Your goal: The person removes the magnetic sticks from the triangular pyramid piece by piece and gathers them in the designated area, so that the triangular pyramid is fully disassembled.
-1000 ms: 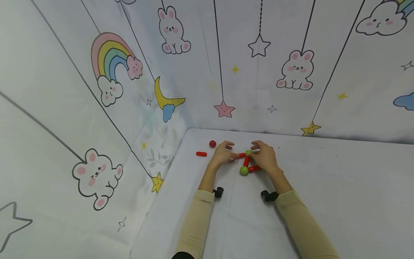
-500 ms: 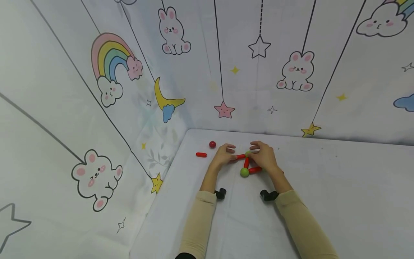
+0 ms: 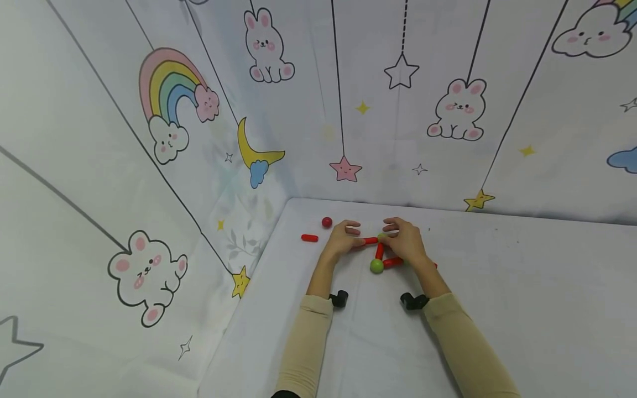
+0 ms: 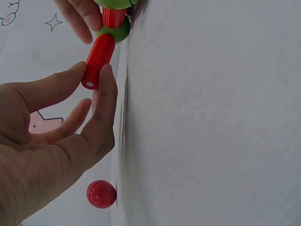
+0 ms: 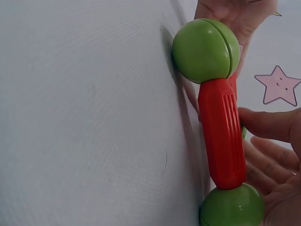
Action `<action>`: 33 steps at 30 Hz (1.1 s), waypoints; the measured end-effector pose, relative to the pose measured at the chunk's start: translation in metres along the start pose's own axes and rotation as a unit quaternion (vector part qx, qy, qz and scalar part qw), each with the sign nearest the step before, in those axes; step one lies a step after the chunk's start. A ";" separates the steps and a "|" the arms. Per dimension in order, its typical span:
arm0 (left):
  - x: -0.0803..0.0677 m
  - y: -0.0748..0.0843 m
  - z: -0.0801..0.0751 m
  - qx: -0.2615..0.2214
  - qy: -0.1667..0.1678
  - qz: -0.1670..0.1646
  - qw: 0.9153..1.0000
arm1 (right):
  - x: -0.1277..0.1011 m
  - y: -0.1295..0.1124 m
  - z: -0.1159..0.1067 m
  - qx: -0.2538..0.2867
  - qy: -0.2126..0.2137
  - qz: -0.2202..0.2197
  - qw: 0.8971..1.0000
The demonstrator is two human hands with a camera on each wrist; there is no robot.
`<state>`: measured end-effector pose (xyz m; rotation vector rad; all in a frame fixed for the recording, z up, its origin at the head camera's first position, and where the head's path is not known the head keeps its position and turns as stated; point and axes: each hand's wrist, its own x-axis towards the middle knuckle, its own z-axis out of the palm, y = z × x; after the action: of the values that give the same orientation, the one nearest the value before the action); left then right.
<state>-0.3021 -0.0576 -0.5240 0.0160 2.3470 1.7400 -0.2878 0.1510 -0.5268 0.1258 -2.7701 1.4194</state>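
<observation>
My left hand pinches a red rod between thumb and fingers. The rod's far end meets a green ball, which my right hand holds with thumb and fingertips, covering much of it. From that ball another red rod runs to a nearer green ball. A further red rod joins the nearer ball to one more green ball, partly under my right wrist in the head view. The rod in my left hand shows a small round metallic-looking spot on its free end.
A loose red rod and a red ball lie left of my left hand on the white table. The tip of another red piece shows beside my right wrist. A patterned cloth wall rises behind the table.
Both hands keep their hold. The joined pieces have shifted very slightly toward me, and my left wrist has moved a little to the right.
</observation>
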 end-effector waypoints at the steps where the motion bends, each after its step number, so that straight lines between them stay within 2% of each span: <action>1: 0.000 0.001 0.000 0.002 0.002 0.000 1.000 | 0.000 0.000 0.000 0.001 0.000 0.002 1.000; 5: -0.001 0.004 0.000 0.019 0.007 -0.001 1.000 | -0.001 -0.002 -0.002 0.002 -0.003 0.002 1.000; 12: -0.002 0.008 0.001 0.016 -0.003 -0.008 1.000 | 0.000 -0.003 -0.004 0.002 -0.005 0.001 1.000; 21: -0.004 0.007 0.004 -0.030 -0.006 -0.022 0.999 | -0.001 0.000 -0.003 0.001 -0.017 0.017 1.000; 24: -0.006 0.008 0.004 -0.032 -0.009 -0.023 0.999 | -0.002 0.000 -0.002 0.003 -0.021 0.022 1.000; 33: -0.015 0.009 -0.022 0.020 0.014 -0.012 1.000 | -0.003 0.000 -0.004 -0.017 -0.005 0.016 1.000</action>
<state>-0.2928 -0.0781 -0.5069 -0.0304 2.3912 1.6942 -0.2851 0.1547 -0.5243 0.0889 -2.8153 1.3802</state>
